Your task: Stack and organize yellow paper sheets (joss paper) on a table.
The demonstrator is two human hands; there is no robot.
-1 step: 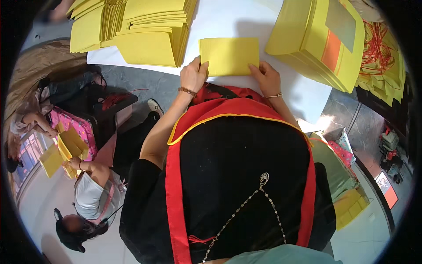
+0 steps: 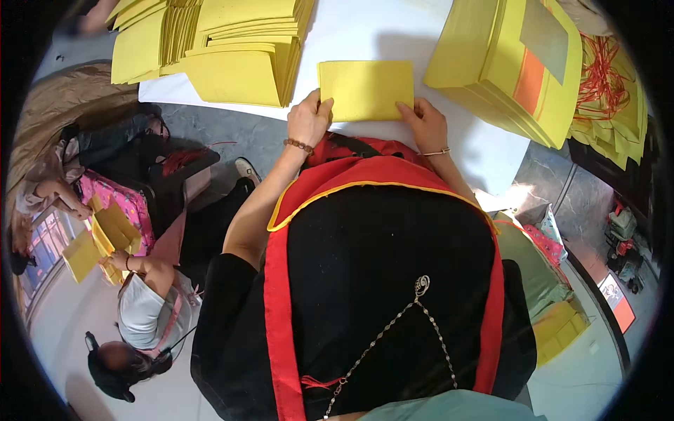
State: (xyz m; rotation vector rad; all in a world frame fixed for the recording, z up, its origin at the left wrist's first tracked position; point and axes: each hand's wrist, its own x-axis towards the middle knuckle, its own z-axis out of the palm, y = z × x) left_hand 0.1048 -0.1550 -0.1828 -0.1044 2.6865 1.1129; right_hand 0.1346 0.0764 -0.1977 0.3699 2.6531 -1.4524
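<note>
A flat yellow paper piece (image 2: 368, 90), perhaps folded, lies over the near edge of the white table. My left hand (image 2: 309, 121) grips its left edge, thumb on top and fingers underneath. At the lower right corner my right hand (image 2: 426, 125) pinches it the same way. To the left stand stacks of folded yellow paper (image 2: 235, 70). A thick upright pile of yellow paper (image 2: 463, 63), with an orange and a grey patch on its side, is to the right of my hands.
Red strings (image 2: 602, 77) lie over more yellow paper at the far right. On the left, another person (image 2: 151, 309) holds yellow paper pieces (image 2: 112, 228) beside a dark chair (image 2: 151, 182). The white tabletop (image 2: 351, 28) runs between the stacks. Yellow paper (image 2: 559, 333) rests low on the right.
</note>
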